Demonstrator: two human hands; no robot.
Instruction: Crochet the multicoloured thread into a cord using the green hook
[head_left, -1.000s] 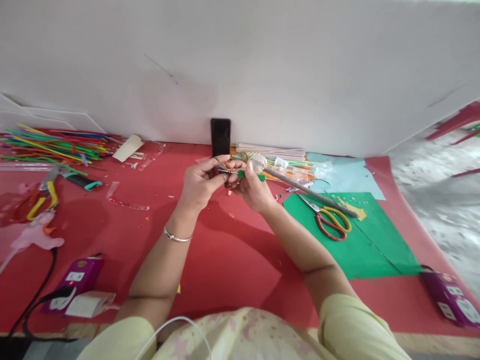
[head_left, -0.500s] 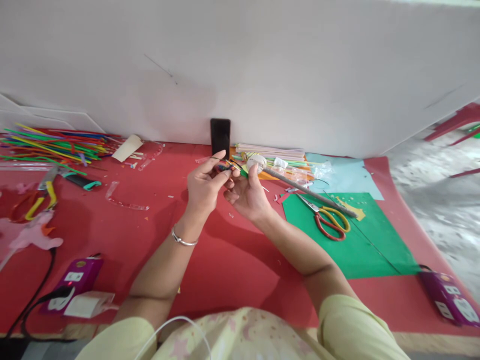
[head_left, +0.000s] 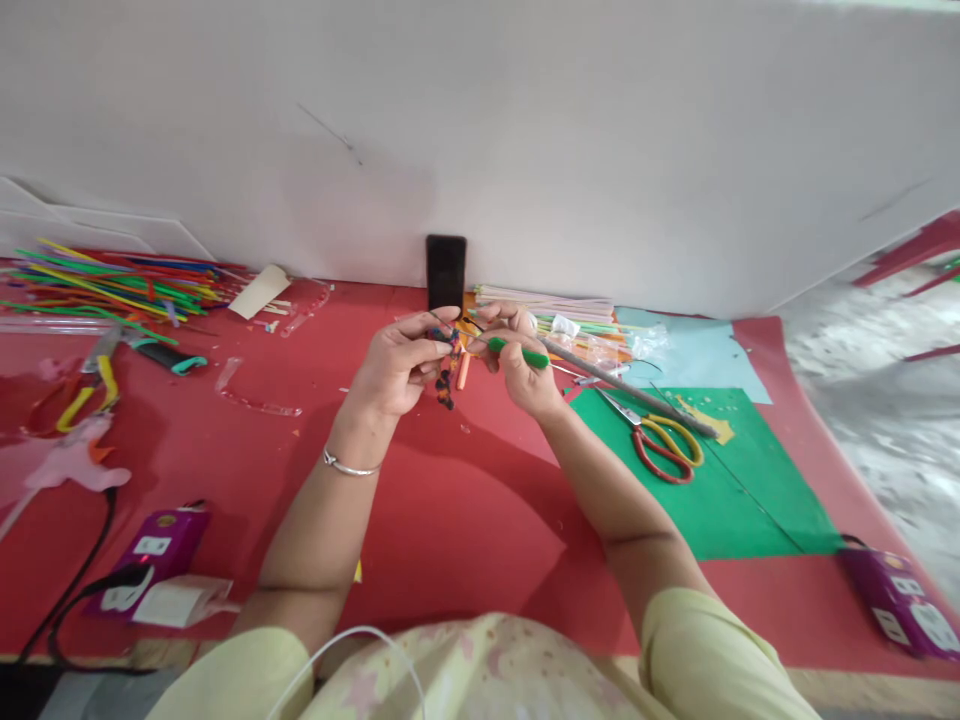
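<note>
My left hand (head_left: 397, 365) pinches a thin dark wire with several small coloured straw pieces (head_left: 448, 368) strung on it, which hang down from my fingers. My right hand (head_left: 523, 368) holds a short green straw piece (head_left: 517, 352) close to the wire's upper end. Both hands are raised a little above the red mat (head_left: 457, 510), just in front of a black phone (head_left: 445, 272) leaning upright on the white wall.
Scissors (head_left: 656, 435) with red and yellow handles lie on green paper (head_left: 720, 500) at the right, beside a long grey stick (head_left: 630, 385). Coloured straws (head_left: 105, 280) are piled far left, with pliers (head_left: 86, 385) near them. Purple power strips (head_left: 154, 555) sit at both front corners.
My hands turned the wire so the strung pieces now hang down. My right hand closed again on the green piece and rose to the wire's end.
</note>
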